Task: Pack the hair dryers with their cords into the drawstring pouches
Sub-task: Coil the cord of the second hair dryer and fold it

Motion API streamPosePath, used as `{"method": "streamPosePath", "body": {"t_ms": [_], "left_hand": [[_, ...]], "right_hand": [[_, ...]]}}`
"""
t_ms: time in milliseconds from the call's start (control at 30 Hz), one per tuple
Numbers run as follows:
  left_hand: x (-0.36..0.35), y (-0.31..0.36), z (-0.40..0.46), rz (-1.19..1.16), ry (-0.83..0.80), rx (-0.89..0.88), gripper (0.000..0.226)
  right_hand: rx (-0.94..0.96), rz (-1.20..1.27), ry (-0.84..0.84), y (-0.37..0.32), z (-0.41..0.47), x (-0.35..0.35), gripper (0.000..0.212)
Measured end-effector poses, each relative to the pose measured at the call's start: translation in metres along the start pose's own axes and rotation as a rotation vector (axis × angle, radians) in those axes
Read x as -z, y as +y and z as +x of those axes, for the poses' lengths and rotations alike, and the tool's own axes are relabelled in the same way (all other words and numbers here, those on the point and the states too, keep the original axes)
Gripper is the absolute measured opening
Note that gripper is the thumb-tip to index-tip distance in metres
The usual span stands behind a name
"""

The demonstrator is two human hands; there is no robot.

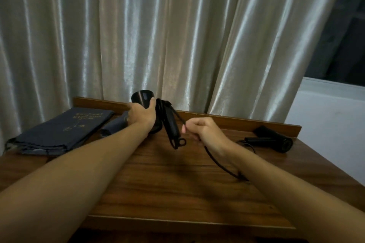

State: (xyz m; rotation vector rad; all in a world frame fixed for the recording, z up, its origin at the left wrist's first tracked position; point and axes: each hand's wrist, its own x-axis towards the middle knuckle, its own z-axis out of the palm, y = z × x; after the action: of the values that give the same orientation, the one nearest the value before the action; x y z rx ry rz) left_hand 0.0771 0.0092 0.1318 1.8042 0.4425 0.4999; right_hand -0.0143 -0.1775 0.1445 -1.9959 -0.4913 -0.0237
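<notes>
My left hand [141,115] grips the barrel of a black hair dryer [142,97], held up over the back of the wooden table [177,179]. Its folded handle [172,126] hangs down to the right. My right hand [203,131] pinches the dryer's black cord [219,163], which runs taut from the dryer to my fingers and then trails under my wrist. A second black hair dryer [276,140] lies on the table at the right with its cord beside it. Dark drawstring pouches [63,132] lie flat at the left, and a rolled one [114,125] sits beside my left forearm.
A raised wooden lip [237,119] runs along the table's back edge. Shiny beige curtains [158,35] hang right behind it. A dark window [343,35] and white sill are at the right.
</notes>
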Motion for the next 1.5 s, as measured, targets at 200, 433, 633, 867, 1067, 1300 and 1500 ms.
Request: {"method": "streamPosePath", "body": {"t_ms": [200, 433, 633, 867, 1067, 1300, 1500], "left_hand": [[0.001, 0.015, -0.001, -0.427, 0.008, 0.162, 0.075], [0.037, 0.009, 0.01, -0.767, -0.254, 0.353, 0.049], [0.063, -0.012, 0.023, -0.48, -0.851, 0.263, 0.057], [0.067, -0.003, 0.009, 0.305, -1.06, -0.001, 0.079], [0.036, -0.007, -0.012, 0.439, -0.893, -0.107, 0.073], [0.01, -0.022, -0.026, 0.365, -0.424, -0.151, 0.099], [0.0, -0.02, -0.036, 0.073, -0.142, 0.0, 0.076]], "right_hand": [[-0.078, 0.108, -0.205, 0.024, -0.011, -0.013, 0.039], [-0.34, 0.174, -0.285, 0.067, -0.019, -0.005, 0.05], [-0.431, -0.002, -0.01, 0.071, 0.0, 0.017, 0.049], [-0.37, -0.192, 0.092, 0.028, 0.035, 0.044, 0.054], [-0.386, 0.017, 0.112, 0.003, 0.047, 0.038, 0.03], [-0.369, 0.151, -0.054, -0.017, 0.034, 0.003, 0.032], [-0.319, 0.196, -0.204, -0.007, 0.011, -0.017, 0.03]]}}
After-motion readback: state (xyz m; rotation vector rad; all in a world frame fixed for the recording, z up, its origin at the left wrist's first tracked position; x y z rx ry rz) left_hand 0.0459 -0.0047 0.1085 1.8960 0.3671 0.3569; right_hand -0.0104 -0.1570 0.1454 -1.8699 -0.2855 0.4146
